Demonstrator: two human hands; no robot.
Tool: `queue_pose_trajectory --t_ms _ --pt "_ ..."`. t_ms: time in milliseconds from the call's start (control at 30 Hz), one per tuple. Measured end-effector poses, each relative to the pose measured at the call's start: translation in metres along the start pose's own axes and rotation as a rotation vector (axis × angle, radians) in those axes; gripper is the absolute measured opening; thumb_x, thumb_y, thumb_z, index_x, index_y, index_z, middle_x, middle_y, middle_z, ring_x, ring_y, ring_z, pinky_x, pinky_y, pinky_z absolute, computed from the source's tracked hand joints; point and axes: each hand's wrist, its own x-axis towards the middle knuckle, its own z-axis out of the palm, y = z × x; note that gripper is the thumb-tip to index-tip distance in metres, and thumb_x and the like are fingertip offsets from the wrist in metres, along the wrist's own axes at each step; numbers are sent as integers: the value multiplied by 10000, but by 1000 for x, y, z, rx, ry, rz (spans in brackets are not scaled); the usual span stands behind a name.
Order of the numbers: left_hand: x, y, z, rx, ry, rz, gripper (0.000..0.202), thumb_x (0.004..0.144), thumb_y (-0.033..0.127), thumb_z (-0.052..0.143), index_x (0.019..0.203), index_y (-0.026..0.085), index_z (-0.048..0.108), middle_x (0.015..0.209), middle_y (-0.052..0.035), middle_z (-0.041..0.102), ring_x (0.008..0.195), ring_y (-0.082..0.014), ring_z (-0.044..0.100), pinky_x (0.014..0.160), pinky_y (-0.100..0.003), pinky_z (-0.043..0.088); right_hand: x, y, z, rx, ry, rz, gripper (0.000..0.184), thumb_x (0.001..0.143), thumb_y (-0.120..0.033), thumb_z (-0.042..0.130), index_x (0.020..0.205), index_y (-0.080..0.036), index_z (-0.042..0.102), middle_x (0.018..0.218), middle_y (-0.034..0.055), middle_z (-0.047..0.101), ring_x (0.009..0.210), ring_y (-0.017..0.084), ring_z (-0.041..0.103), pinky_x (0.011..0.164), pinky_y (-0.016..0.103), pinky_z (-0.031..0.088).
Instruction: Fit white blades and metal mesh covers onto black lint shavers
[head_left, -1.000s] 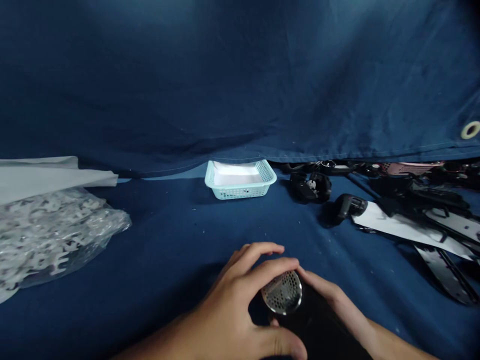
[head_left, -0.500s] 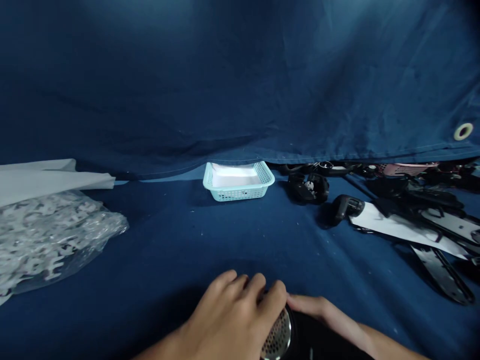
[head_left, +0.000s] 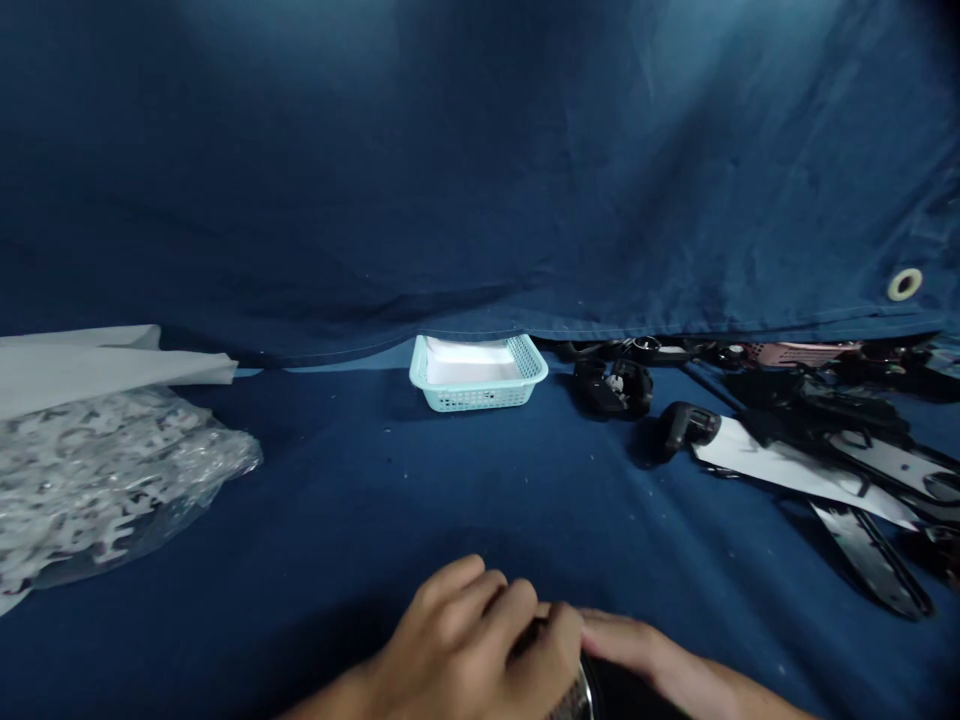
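At the bottom of the head view, both of my hands close around a black object (head_left: 626,692) with a round, silver-rimmed perforated metal grille (head_left: 576,700). My left hand (head_left: 469,645) lies over the grille with its fingers curled onto the object, covering most of the metal. From the other side, my right hand (head_left: 649,655) grips the black body, its fingers meeting the left fingertips at the top. The lower part of the object runs out of view, so its exact kind cannot be made out.
A light-blue basket (head_left: 480,398) with white lining stands ahead. On the left lies a clear plastic bag (head_left: 127,480) of small white parts beside white sheeting (head_left: 97,370). Black parts (head_left: 847,430) and a black housing (head_left: 611,388) lie at right. A blue cloth (head_left: 450,170) hangs behind.
My left hand has shifted slightly right over the object, and less of the grille shows now. The whole scene sits a little lower because the camera has tilted.
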Motion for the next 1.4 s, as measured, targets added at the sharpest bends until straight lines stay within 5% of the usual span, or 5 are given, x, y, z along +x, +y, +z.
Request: queue_pose_trajectory --t_ms 200,433,900,1133,1400 --pt "-3 -35 -1 -127 -90 -133 642 867 622 470 1349 198 447 994 -106 658 835 -272 690 774 -480 593 4 1 -18 397 -87 223 719 931 -652 270 1202 -88 623 881 122 756 663 173 725 587 246 551" --pt "-5 -58 9 -262 -275 -205 570 919 262 542 1414 296 261 1418 -134 479 1196 -291 600 896 -463 573 2 -11 -32 351 125 -130 564 871 -161 550 1412 -280 445 1176 101 660 1055 317 666 841 533 530" --pt "-14 -53 12 -326 -268 -162 520 923 138 492 1400 218 302 1435 -175 458 1223 -287 583 875 -427 597 0 -8 -34 -30 233 -190 544 777 -223 661 1297 -307 528 1123 40 673 932 273 711 868 445 456" --pt "-21 -54 18 -191 -97 -31 371 983 172 468 1348 131 415 1369 -206 526 1196 -264 606 836 -400 616 0 -3 -34 -178 212 -260 550 794 -339 710 1306 -328 509 1118 50 655 920 277 704 808 432 502" --pt "-19 -51 17 -174 -74 -59 359 991 156 455 1349 133 441 1387 -185 530 1238 -239 577 851 -374 607 0 -2 -34 67 176 -170 552 818 -225 627 1329 -373 479 1308 50 516 1079 332 625 837 527 520"
